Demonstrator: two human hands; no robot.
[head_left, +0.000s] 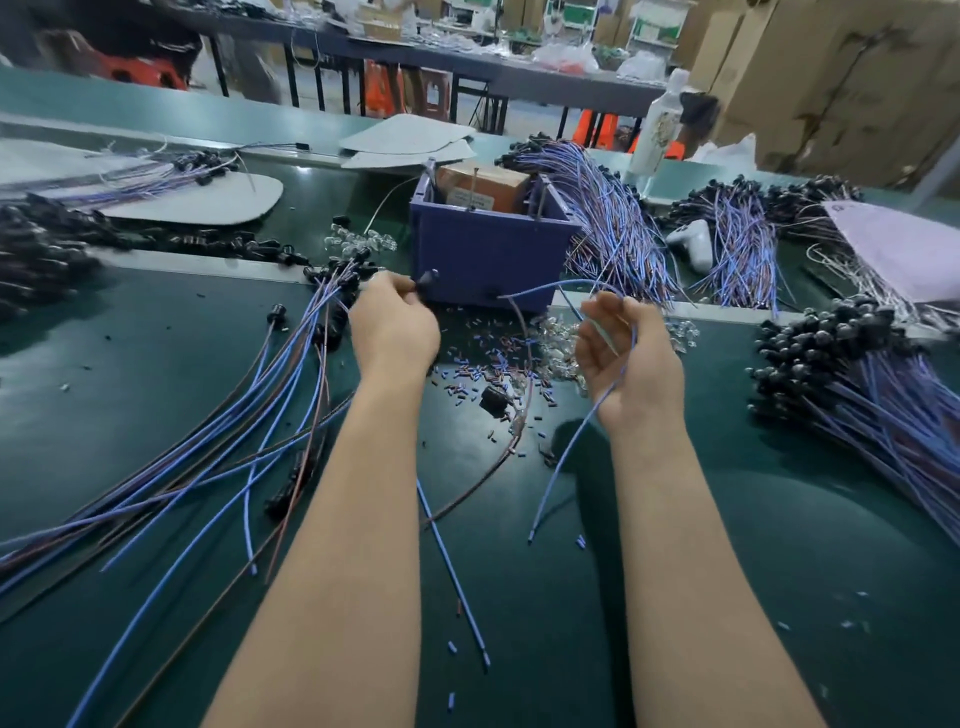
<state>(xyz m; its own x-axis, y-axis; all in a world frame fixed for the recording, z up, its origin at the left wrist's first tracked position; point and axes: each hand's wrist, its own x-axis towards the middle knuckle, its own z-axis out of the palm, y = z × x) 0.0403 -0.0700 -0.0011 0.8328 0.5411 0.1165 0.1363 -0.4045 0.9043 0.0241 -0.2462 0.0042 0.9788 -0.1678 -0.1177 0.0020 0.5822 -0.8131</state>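
Observation:
My left hand (393, 325) pinches a small black holder (423, 282) right in front of the blue box (491, 249). My right hand (626, 358), palm turned inward with fingers curled, holds a thin blue wire (576, 447) that arcs up toward the box front and trails down across the green table (727, 571). A brown wire (519, 415) hangs from the box front between my hands. Small clear LEDs (553, 345) and blue and brown wire offcuts (483, 371) lie scattered under my hands.
Loose blue and brown wires with black holders fan out at the left (218, 441). Bundles of finished wires lie at the right (883, 405) and behind the box (618, 223). A cardboard carton (483, 184) sits inside the box. A white bottle (657, 130) stands at the back.

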